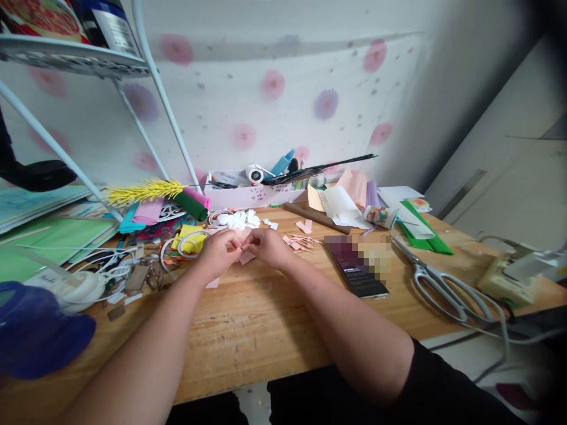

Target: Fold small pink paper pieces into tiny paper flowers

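Note:
My left hand [218, 252] and my right hand [267, 249] meet over the middle of the table, thumbs and fingers pinched together. A small piece of pink paper [246, 257] shows at their fingertips; the fingers cover part of it. Just behind them lie white ruffled paper pieces [241, 219]. To the right of my right hand is a pile of narrow pink paper strips [301, 242]. Beside my left hand, a roll of white wire [193, 243] rests on yellow paper [181, 233].
A phone [358, 268] and large scissors [436, 289] lie on the right. Behind stand a white box [248, 196] of tools and a brown paper roll [314, 217]. Yellow fuzzy stems [146, 190], scraps and a blue object [39, 330] crowd the left, below a white rack [71, 56].

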### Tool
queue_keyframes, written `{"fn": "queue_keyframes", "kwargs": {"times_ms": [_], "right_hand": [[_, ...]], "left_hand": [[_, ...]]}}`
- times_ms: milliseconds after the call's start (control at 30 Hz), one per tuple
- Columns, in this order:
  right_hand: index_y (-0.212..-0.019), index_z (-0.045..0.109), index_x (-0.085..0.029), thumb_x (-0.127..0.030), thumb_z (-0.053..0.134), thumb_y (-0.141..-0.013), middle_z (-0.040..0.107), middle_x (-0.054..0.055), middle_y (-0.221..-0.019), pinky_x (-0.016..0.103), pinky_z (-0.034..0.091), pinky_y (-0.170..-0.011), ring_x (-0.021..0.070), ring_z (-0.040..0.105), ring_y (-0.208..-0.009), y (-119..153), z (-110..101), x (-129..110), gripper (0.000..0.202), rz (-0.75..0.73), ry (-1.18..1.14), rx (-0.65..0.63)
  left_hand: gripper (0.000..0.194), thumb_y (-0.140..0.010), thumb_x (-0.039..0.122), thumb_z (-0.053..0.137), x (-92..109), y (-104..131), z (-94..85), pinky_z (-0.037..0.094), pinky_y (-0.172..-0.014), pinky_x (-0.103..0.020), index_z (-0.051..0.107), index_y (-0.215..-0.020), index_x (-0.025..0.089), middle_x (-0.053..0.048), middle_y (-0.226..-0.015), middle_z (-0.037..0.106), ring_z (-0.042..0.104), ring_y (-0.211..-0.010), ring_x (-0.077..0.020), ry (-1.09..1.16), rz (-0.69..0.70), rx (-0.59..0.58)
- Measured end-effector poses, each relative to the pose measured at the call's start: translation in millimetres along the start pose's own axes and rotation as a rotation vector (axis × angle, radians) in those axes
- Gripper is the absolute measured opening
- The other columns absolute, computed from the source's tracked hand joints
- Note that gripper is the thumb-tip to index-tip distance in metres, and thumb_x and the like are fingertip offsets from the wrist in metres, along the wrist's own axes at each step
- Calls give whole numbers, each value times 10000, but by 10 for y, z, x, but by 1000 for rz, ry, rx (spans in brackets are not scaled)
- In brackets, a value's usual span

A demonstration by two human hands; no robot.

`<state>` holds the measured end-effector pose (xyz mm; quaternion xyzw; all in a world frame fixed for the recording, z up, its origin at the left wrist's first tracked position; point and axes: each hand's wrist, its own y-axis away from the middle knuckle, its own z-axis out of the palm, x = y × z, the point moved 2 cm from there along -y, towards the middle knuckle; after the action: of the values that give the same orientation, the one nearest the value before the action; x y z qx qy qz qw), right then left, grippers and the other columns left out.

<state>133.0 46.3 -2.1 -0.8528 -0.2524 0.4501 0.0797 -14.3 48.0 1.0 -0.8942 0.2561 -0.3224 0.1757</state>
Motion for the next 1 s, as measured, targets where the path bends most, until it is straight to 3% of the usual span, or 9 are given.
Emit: {"fn": "queue_keyframes", "kwargs": {"times_ms": [200, 367, 467, 567, 633, 700, 767, 867, 1000], "right_hand": [[-676, 565, -166, -197, 537, -683, 570, -3, -684, 189, 330, -555, 94, 483, -619, 15, -30, -9, 43, -120, 218, 52], [-722, 573, -168, -200, 516, -697, 581, 13, -726, 201, 335, -568, 106, 490, -635, 26, -55, -135, 70, -134, 340, 4], [-851, 575, -177, -166, 499, -706, 593, 33, -830, 217, 358, -617, 123, 512, -704, 120, -243, -357, 164, -162, 389, 33], [-843, 575, -185, -165, 443, -756, 598, 26, -800, 232, 378, -657, 134, 525, -750, 397, -619, -445, 159, -174, 393, 90], [-838, 575, -189, -191, 438, -770, 604, 19, -799, 235, 393, -664, 132, 536, -744, 684, -930, -305, 153, -107, 380, 155], [-803, 579, -190, -234, 453, -767, 609, 15, -744, 241, 404, -619, 134, 544, -669, 1007, -1235, -21, 138, 66, 413, 282], [-807, 580, -193, -263, 460, -762, 617, 17, -740, 253, 417, -617, 146, 557, -667, 1299, -1451, 289, 147, 206, 443, 329], [-825, 594, -204, -291, 445, -766, 614, 34, -792, 266, 426, -643, 161, 564, -723, 1574, -1578, 574, 183, 244, 527, 325], [-799, 612, -204, -280, 442, -760, 594, 45, -791, 263, 423, -667, 157, 556, -729, 1676, -1539, 595, 189, 205, 640, 232]], "left_hand": [[116, -709, 244, 490, 42, 2, -47, 394, -699, -261, 587, -737, 187, -9, -821, 554, 500, -781, -148, 7, 42, -163], [110, -703, 213, 496, 19, 2, -49, 395, -674, -259, 565, -625, 178, -5, -745, 546, 496, -731, -140, -11, 26, -169], [101, -685, 255, 535, -27, 12, -23, 400, -650, -260, 546, -622, 176, -3, -734, 533, 502, -715, -141, 11, -20, -95], [119, -690, 287, 541, -49, 16, -13, 402, -645, -260, 546, -647, 176, -7, -763, 530, 508, -727, -142, 40, -38, -34], [107, -696, 280, 536, -43, 15, -15, 399, -634, -255, 551, -668, 179, -6, -777, 532, 509, -729, -140, 46, -43, -28], [104, -697, 279, 535, -30, 14, -17, 396, -619, -250, 552, -671, 180, -4, -772, 534, 509, -724, -138, 49, -42, -35], [116, -699, 289, 532, -20, 13, -14, 394, -613, -247, 550, -667, 179, -4, -767, 537, 509, -721, -137, 53, -37, -35], [125, -701, 297, 528, -20, 14, -3, 392, -614, -244, 549, -664, 179, -5, -762, 542, 511, -720, -137, 49, -38, -20], [125, -700, 293, 529, -22, 14, 5, 394, -620, -248, 552, -653, 179, -5, -751, 541, 510, -705, -133, 35, -42, -32]]}}
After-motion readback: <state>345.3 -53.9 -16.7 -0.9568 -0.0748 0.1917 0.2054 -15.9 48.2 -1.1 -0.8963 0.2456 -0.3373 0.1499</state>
